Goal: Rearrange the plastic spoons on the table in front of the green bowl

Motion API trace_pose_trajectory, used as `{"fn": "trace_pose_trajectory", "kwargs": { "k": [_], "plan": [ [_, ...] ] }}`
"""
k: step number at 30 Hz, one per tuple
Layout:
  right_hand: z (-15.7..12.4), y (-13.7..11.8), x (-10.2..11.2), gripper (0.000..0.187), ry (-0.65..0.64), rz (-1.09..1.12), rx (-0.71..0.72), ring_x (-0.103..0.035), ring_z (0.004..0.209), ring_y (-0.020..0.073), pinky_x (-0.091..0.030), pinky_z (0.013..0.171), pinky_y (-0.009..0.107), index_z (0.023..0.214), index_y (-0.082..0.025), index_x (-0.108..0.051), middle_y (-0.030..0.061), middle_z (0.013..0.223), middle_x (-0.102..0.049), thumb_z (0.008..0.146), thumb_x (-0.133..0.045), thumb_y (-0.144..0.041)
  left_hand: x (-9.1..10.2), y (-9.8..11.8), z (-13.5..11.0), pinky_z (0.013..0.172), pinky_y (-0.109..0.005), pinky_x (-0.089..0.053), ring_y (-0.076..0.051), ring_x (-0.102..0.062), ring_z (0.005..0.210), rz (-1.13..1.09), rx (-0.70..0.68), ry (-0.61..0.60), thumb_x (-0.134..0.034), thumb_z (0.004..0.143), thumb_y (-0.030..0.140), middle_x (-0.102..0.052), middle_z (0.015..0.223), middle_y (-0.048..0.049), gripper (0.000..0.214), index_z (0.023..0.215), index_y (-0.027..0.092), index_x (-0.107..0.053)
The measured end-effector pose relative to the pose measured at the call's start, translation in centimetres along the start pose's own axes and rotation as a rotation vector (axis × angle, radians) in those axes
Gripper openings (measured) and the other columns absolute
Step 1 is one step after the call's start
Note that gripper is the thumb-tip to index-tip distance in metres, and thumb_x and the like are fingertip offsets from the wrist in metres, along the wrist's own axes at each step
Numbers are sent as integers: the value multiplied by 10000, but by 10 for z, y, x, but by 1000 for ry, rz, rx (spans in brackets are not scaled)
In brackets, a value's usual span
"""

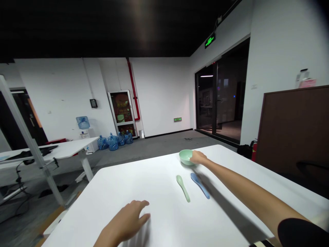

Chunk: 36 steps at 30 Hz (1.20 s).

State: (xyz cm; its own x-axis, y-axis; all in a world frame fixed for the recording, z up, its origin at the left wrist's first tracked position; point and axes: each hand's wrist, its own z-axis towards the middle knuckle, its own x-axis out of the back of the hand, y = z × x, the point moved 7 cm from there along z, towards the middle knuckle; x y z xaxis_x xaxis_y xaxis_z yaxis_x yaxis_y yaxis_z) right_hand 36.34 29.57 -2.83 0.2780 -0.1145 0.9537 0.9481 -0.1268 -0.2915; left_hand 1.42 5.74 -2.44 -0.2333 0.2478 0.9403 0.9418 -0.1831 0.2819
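Near the far edge of the white table [115, 185], my right hand [198, 157] grips the right rim of a light green bowl [185, 157]. The bowl looks upright; whether it touches the tabletop I cannot tell. My left hand [132, 216] hovers over the near left part of the table, its thumb and fingers apart and nothing in them. Between the hands lie two spoons on the tabletop: a pale green spoon [183, 188] and, to its right, a blue spoon [200, 186]. Both have their handles pointing toward me.
Another white desk [69, 147] with a metal post [31, 137] stands at the left. Several blue water jugs [113, 142] are on the floor by the far wall. A brown cabinet [295, 127] rises beyond the table on the right, near a dark glass door [228, 92].
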Motion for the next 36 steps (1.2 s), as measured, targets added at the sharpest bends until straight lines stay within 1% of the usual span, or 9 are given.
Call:
{"fn": "trace_pose_trajectory", "kwargs": {
  "k": [3, 6, 9, 11, 16, 23, 28, 32, 36],
  "plan": [
    [-7, -2, 5, 331, 29, 6, -11, -631, 888, 266, -428, 626, 282, 981, -165, -649, 132, 1033, -661, 712, -584, -345, 0, -1, 0, 970, -405, -388, -280, -519, 1158, 6, 13, -3, -385, 814, 622, -572, 1277, -53, 573, 1283, 317, -507],
    [-20, -9, 11, 332, 78, 12, 22, -627, 892, 258, -417, 643, 281, 944, -163, -660, 138, 1011, -663, 763, -526, -406, 0, -1, 1, 971, -400, -385, -279, -517, 1160, 8, 8, 2, -389, 813, 620, -573, 1277, -52, 571, 1279, 314, -512],
    [-38, -21, 14, 361, 114, 9, 86, -620, 876, 251, -403, 652, 285, 890, -171, -671, 137, 967, -668, 808, -451, -446, -2, -1, 2, 976, -401, -381, -281, -513, 1165, 4, -3, 9, -394, 807, 627, -571, 1281, -48, 572, 1272, 317, -519],
    [-52, -29, 16, 361, 134, 13, 126, -617, 857, 241, -391, 656, 280, 873, -176, -668, 125, 930, -672, 828, -421, -435, -2, -1, 2, 974, -401, -381, -281, -514, 1164, 1, -9, 11, -395, 805, 629, -570, 1283, -49, 575, 1271, 317, -520],
    [-85, -49, 15, 337, 153, 53, 204, -609, 808, 220, -369, 650, 264, 881, -167, -652, 106, 867, -669, 848, -411, -400, -2, -1, -1, 950, -392, -397, -279, -535, 1138, 0, -27, 23, -396, 802, 634, -581, 1261, -71, 587, 1263, 297, -531],
    [-127, -81, 1, 349, 97, 93, 280, -623, 819, 212, -361, 640, 255, 917, -139, -652, 120, 892, -679, 850, -421, -392, 1, 1, -4, 941, -384, -407, -275, -539, 1142, 2, -20, 33, -411, 799, 618, -582, 1262, -74, 567, 1246, 296, -545],
    [-151, -99, -16, 342, 45, 89, 281, -645, 821, 235, -374, 604, 252, 866, -133, -661, 126, 906, -683, 838, -445, -397, 1, 2, -4, 943, -369, -409, -269, -538, 1143, 5, -41, 49, -417, 797, 614, -591, 1249, -73, 566, 1234, 284, -555],
    [-161, -106, -28, 346, 33, 79, 300, -654, 819, 251, -397, 606, 266, 858, -131, -669, 141, 899, -687, 838, -447, -397, 0, 2, -5, 954, -372, -404, -262, -544, 1135, 11, -40, 43, -417, 801, 605, -588, 1253, -75, 560, 1241, 285, -550],
    [-163, -106, -38, 308, 18, 69, 293, -655, 844, 250, -419, 634, 272, 848, -138, -673, 146, 904, -690, 821, -484, -380, 1, 2, -3, 961, -375, -398, -262, -544, 1133, 11, -50, 54, -419, 802, 599, -593, 1247, -78, 555, 1235, 280, -556]
  ]
}}
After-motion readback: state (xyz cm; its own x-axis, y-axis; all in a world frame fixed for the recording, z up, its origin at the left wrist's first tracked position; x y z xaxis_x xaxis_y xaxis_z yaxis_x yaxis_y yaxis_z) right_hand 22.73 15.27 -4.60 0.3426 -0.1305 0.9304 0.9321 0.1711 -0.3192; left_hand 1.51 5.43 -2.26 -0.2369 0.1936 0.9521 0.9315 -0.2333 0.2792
